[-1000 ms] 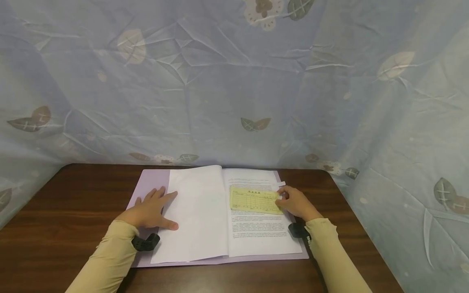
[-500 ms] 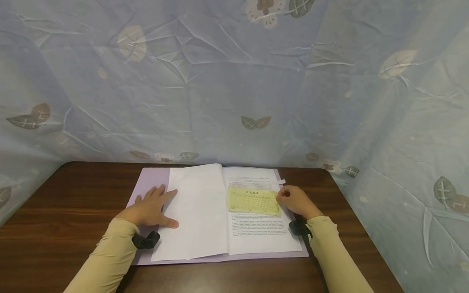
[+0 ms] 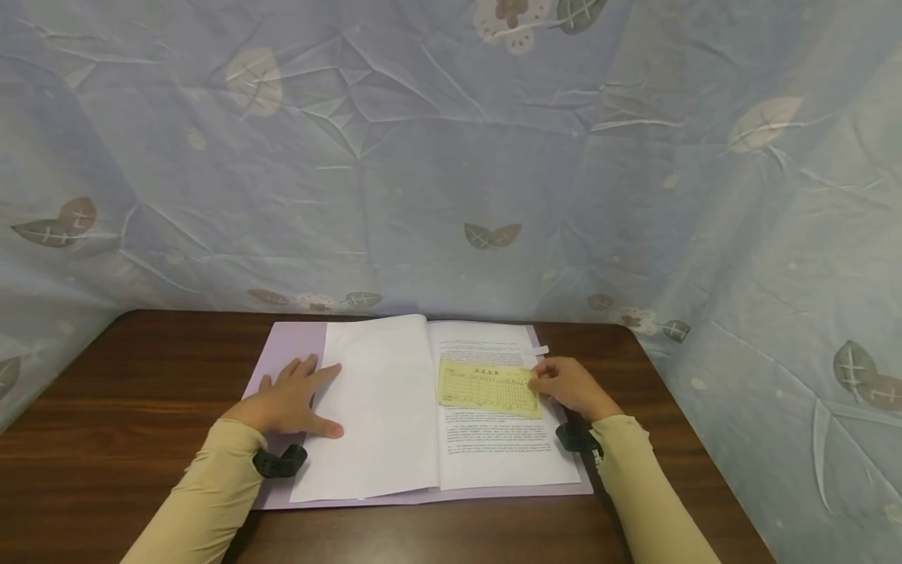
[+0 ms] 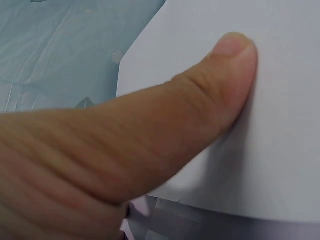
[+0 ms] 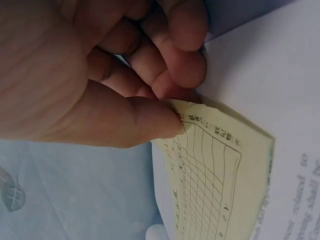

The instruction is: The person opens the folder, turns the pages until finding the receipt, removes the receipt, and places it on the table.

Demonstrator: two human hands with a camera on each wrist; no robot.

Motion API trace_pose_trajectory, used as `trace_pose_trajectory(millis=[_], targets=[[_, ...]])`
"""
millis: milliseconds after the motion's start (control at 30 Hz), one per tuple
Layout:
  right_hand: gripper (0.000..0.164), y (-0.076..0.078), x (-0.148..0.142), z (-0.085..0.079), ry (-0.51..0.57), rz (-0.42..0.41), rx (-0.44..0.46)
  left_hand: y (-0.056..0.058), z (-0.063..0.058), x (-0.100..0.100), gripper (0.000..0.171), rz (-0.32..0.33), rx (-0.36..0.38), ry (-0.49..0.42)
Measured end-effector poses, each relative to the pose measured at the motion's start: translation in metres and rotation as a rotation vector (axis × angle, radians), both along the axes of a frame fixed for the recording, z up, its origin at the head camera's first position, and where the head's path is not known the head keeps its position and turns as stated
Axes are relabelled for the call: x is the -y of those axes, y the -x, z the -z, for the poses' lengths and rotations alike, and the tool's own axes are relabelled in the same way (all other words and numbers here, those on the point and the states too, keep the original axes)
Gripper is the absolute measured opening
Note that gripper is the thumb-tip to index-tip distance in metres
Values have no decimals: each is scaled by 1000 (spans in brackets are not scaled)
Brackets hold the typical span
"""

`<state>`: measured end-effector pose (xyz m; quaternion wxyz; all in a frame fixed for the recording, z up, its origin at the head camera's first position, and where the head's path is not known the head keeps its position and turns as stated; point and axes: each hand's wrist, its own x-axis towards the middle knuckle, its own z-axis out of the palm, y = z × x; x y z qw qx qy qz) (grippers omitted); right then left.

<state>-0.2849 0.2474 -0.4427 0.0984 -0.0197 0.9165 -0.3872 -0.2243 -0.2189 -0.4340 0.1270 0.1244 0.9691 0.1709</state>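
A purple folder (image 3: 296, 337) lies spread on the table with white pages in it. Over the printed right page (image 3: 493, 470) is a yellow receipt slip (image 3: 486, 388), a form with a ruled grid. My right hand (image 3: 572, 388) pinches the slip's right edge between thumb and fingers; in the right wrist view the slip (image 5: 225, 165) bends up slightly off the page. With fingers spread, my left hand (image 3: 289, 399) rests on the blank left page (image 3: 380, 415) and the folder's cover. The left wrist view has its thumb (image 4: 200, 95) lying along the white paper.
A small white tab (image 3: 541, 351) sticks out at the folder's right edge. The dark wooden table (image 3: 141, 407) reaches out on both sides. Behind it hangs a pale blue leaf-patterned cloth (image 3: 409, 172). Black wrist cameras (image 3: 280, 462) sit at both wrists.
The yellow slip has shifted slightly left on the printed page. My right fingers have changed their hold on its right edge. My left hand has stayed in place.
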Motion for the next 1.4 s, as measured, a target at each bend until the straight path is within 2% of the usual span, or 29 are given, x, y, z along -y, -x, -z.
trace_pose_trajectory(millis=[200,800,1133,1400], targets=[[11,-2,1,0,-22,6,-14,-2,-2,0,121,-6,-1,-9],[15,-3,3,0,-32,20,-20,-5,-6,-1,121,-8,13,-21],[16,-3,2,0,1,21,-32,-1,-5,1,123,-9,29,-19],[19,-1,-12,-1,40,-36,-66,-3,-5,0,121,-7,32,-22]])
